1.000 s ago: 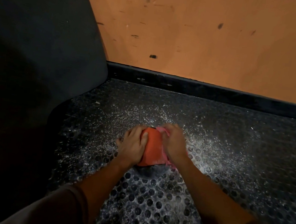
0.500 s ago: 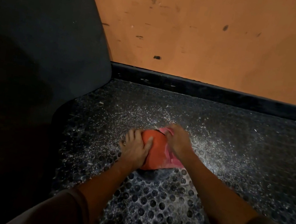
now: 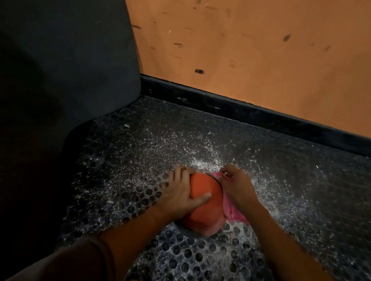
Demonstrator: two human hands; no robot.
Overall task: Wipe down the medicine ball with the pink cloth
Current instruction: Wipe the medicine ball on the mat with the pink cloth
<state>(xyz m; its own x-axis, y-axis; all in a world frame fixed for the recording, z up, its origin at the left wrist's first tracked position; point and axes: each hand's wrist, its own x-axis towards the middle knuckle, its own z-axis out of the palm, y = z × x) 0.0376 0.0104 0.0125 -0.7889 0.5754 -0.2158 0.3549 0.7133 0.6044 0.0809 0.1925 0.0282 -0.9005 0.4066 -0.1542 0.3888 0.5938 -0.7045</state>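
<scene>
Medicine ball [image 3: 202, 211] between left fingers [image 3: 180, 178] and pink cloth [image 3: 235, 213]

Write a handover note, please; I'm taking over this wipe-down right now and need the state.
Left hand: grips the round orange medicine ball on its left side, steadying it.
Right hand: pinches the pink cloth against the ball's right side.
Ball: on the black perforated rubber mat, near the orange wall.
Done: wiping under way; how much is clean, cannot tell.
Left: wipe the remaining surface.
</scene>
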